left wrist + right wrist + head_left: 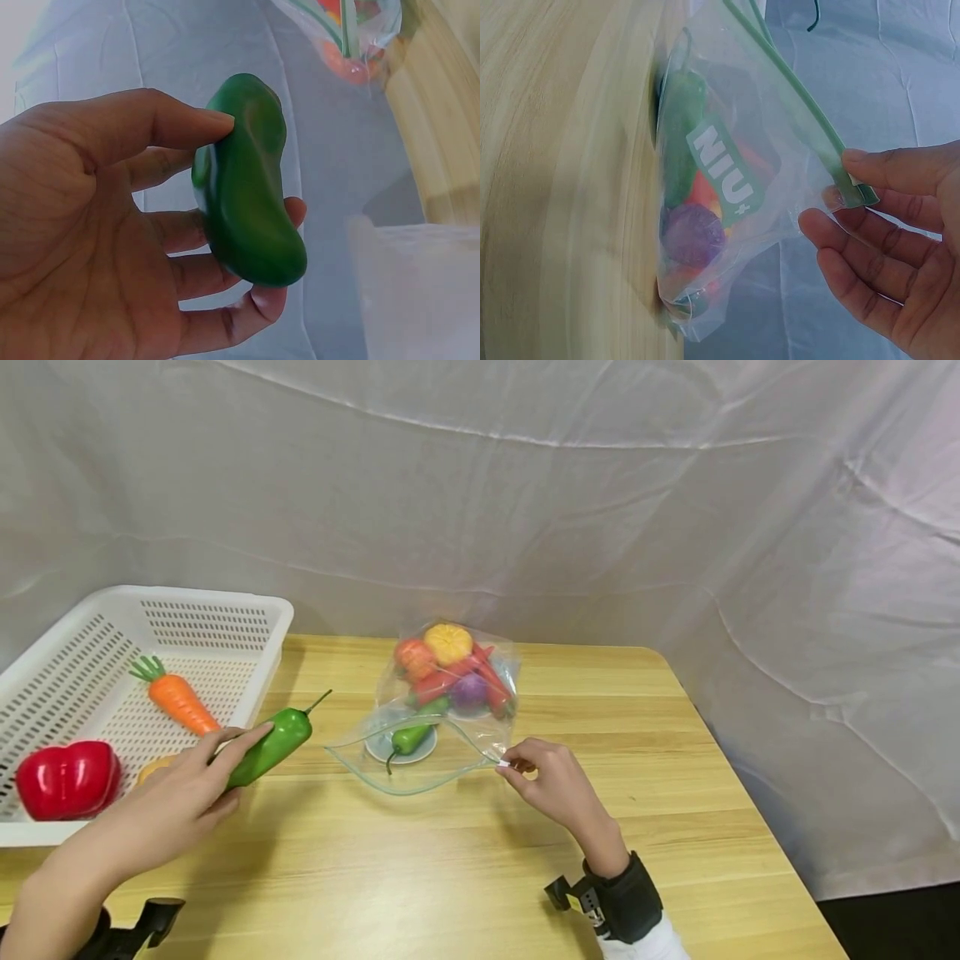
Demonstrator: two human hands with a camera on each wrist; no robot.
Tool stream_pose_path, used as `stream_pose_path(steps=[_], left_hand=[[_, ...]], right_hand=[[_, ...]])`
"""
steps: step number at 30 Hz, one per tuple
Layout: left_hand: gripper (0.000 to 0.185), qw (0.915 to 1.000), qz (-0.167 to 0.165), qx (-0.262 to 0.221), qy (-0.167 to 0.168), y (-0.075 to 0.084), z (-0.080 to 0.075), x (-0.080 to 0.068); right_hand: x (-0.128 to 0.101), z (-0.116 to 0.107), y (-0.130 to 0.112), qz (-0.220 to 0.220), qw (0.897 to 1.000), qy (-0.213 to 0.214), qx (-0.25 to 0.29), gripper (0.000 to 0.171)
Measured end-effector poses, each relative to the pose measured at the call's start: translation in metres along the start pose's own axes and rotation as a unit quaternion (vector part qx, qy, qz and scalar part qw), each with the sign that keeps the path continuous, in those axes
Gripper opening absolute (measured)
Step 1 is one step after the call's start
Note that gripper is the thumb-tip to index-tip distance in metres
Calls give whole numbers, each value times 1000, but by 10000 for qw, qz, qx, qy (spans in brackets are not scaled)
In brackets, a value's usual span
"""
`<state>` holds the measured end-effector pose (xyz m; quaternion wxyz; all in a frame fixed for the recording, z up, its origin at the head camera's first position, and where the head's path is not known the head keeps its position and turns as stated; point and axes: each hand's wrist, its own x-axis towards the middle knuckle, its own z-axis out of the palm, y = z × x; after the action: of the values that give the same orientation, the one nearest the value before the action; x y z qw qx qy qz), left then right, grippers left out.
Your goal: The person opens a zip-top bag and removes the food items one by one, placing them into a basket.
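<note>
My left hand (197, 777) grips a green toy pepper (272, 745) above the wooden table (450, 877), just left of a clear zip bag (442, 710). In the left wrist view the pepper (247, 202) lies between thumb and fingers (266, 300). The bag's mouth stands wide toward me; inside are several toy fruits and vegetables, among them a smaller green pepper (408, 739), a purple piece (692, 236) and an orange one (447, 642). My right hand (543, 777) pinches the bag's right zip corner (855, 187).
A white perforated basket (225, 610) stands at the table's left, holding a toy carrot (176, 697), a red toy pepper (67, 779) and a partly hidden orange piece. White cloth hangs behind the table. The table's right edge drops off near the cloth.
</note>
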<state>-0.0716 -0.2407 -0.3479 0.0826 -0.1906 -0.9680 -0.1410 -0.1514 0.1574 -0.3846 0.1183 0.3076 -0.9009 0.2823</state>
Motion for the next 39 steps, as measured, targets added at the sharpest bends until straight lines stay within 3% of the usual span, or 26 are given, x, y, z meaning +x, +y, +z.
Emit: stream_pose_path(steps=[8, 16, 25, 39], left_hand=[[81, 9987, -352, -213, -296, -12, -4, -6], [81, 9992, -308, -211, -146, -23, -4, -9], [76, 9940, -815, -362, -638, -36, -8, -11], [78, 9874, -1168, -639, -853, -54, -6, -9]], right_hand=[[0, 0, 0, 13, 10000, -9, -8, 10], [0, -1, 0, 26, 10000, -26, -31, 10], [1, -1, 1, 36, 10000, -48, -37, 10], [2, -2, 1, -7, 10000, -61, -29, 11]])
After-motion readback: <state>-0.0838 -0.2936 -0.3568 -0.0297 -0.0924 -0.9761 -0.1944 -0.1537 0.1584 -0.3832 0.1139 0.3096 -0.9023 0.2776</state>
